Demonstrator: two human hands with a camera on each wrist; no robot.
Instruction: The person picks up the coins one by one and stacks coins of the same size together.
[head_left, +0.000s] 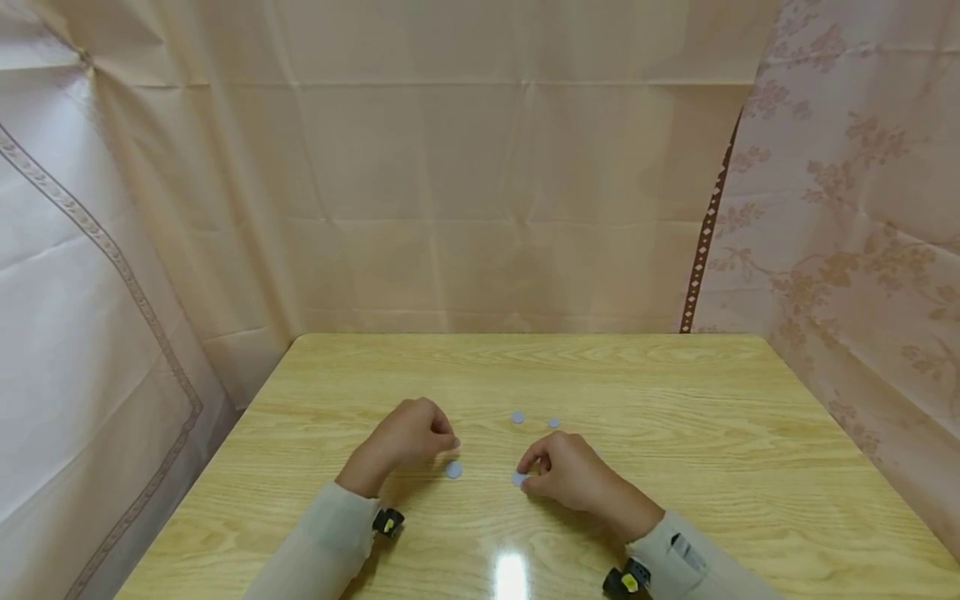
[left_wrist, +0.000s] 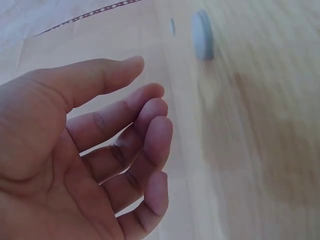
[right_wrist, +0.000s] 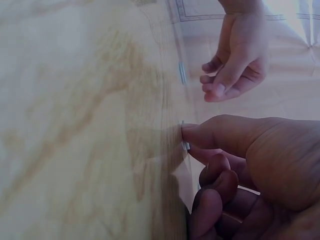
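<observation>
In the head view my left hand [head_left: 411, 432] is over the table, just above a pale blue-grey disc [head_left: 453, 470]. Its fingers are loosely bent with a gap to the thumb, and the left wrist view shows nothing held; a thick round disc [left_wrist: 202, 35] lies beyond the fingertips. My right hand [head_left: 572, 471] pinches another pale disc [head_left: 518, 479] between thumb and forefinger, low at the tabletop. Edge-on, that pinched disc [right_wrist: 186, 145] is mostly covered by the thumb in the right wrist view.
Two more pale discs, a left one [head_left: 517, 417] and a right one [head_left: 553, 422], lie farther back on the wood-grain table [head_left: 315, 375]. A pale sliver shows behind the right hand, too covered to identify. Beige cloth [head_left: 480, 167] hangs along the table's back edge.
</observation>
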